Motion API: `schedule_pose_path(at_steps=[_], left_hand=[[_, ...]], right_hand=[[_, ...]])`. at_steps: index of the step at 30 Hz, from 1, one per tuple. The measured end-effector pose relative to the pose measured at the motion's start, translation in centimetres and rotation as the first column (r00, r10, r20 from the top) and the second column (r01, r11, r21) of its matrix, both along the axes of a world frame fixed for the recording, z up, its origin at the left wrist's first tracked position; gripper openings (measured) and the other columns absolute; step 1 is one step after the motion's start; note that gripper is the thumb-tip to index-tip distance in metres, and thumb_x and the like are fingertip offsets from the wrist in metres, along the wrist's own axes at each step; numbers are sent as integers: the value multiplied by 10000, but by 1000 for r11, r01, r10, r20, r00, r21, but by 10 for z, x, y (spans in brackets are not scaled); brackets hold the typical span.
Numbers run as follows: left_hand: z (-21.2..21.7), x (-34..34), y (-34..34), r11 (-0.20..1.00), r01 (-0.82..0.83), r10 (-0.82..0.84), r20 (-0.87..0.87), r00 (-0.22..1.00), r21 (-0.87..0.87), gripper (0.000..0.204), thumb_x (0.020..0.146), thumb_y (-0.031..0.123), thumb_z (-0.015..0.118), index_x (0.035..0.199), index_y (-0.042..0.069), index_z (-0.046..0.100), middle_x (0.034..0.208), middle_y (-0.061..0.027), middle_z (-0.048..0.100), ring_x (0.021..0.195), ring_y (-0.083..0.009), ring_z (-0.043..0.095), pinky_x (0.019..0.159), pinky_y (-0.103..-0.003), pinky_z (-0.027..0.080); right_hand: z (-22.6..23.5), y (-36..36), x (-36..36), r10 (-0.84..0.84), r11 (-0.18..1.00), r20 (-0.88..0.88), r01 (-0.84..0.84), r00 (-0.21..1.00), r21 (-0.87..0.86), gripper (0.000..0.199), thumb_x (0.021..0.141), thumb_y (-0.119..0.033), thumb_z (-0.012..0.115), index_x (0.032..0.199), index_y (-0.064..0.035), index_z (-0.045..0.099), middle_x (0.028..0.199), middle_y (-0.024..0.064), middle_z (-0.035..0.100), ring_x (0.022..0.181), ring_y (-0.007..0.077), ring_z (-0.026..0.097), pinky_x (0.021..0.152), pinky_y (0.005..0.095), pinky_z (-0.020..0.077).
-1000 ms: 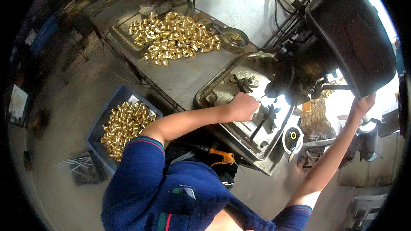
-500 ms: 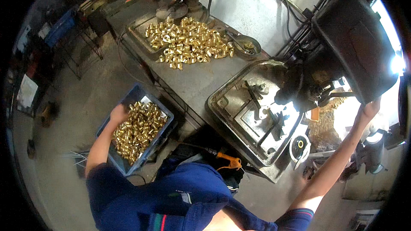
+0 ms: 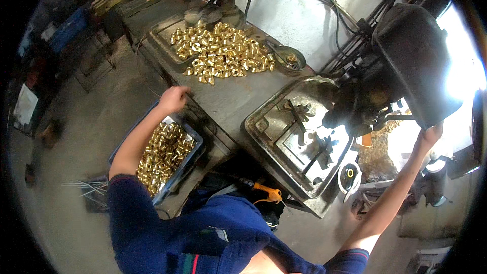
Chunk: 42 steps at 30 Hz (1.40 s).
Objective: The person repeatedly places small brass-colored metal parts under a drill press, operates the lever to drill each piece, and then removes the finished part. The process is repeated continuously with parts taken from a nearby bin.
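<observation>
At the drill press, one arm out to each side

The left hand (image 3: pixel 173 99) — fingers curled shut, contents hidden — hangs above the blue crate (image 3: pixel 188 158) of brass fittings (image 3: pixel 163 153); the right hand (image 3: pixel 430 135) reaches the drill press (image 3: pixel 406 66) — its finger state cannot be told.

L hand (image 3: pixel 173 99) blurred, grip unclear; R hand (image 3: pixel 431 134) fingers hidden behind dark machine head (image 3: pixel 413 61).

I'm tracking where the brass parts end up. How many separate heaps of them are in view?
2. One heap of brass parts lies spread on the metal bench; the other fills the blue crate on the floor, below the left hand. Others may be hidden.
</observation>
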<state>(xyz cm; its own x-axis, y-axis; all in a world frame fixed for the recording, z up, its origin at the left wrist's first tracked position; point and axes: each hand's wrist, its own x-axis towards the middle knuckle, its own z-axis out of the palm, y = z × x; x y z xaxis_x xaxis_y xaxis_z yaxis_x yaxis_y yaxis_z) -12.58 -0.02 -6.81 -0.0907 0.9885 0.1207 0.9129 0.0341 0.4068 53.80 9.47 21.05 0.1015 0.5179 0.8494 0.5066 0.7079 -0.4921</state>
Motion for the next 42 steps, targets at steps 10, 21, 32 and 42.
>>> schedule_pose_path(at_steps=[10, 21, 32, 42], left_hand=[[-10, 28, 110, 985, 140, -167, -370, 914, -97, 416, 703, 98, 543, 1107, 189, 580, 864, -133, 634, 832, -296, 612, 690, -433, 487], [11, 40, 110, 980, 179, -198, -428, 882, -86, 168, 721, 227, 627, 779, 69, 629, 732, -134, 625, 724, -316, 610, 632, -431, 484], [51, 196, -13, 865, 501, 206, 924, -323, -18, 243, 698, 118, 535, 900, -8, 582, 706, -146, 593, 482, -227, 542, 538, -367, 473], [56, 283, -34, 727, 687, 373, 834, -407, 10, 302, 894, 258, 399, 954, 41, 600, 663, -76, 584, 409, -163, 419, 482, -325, 380]], right_hand=[[4, -11, -18, 95, 995, -72, -95, 993, 2, 357, 797, -5, 534, 1141, 76, 484, 969, 94, 572, 867, 157, 545, 763, 259, 443], [2, -10, -9, -116, 993, 70, 117, 991, -11, 431, 776, -6, 561, 1186, 72, 455, 1064, 139, 549, 954, 201, 533, 776, 271, 452], [-173, -165, -182, 185, 919, 204, -96, 961, -383, 677, 444, 27, 576, 1118, -21, 541, 1080, 153, 579, 914, 258, 586, 800, 361, 464], [-199, -174, -198, 390, 856, 386, -176, 836, -486, 878, 487, -85, 644, 1320, -107, 369, 1113, 149, 534, 928, 315, 539, 781, 402, 430]])
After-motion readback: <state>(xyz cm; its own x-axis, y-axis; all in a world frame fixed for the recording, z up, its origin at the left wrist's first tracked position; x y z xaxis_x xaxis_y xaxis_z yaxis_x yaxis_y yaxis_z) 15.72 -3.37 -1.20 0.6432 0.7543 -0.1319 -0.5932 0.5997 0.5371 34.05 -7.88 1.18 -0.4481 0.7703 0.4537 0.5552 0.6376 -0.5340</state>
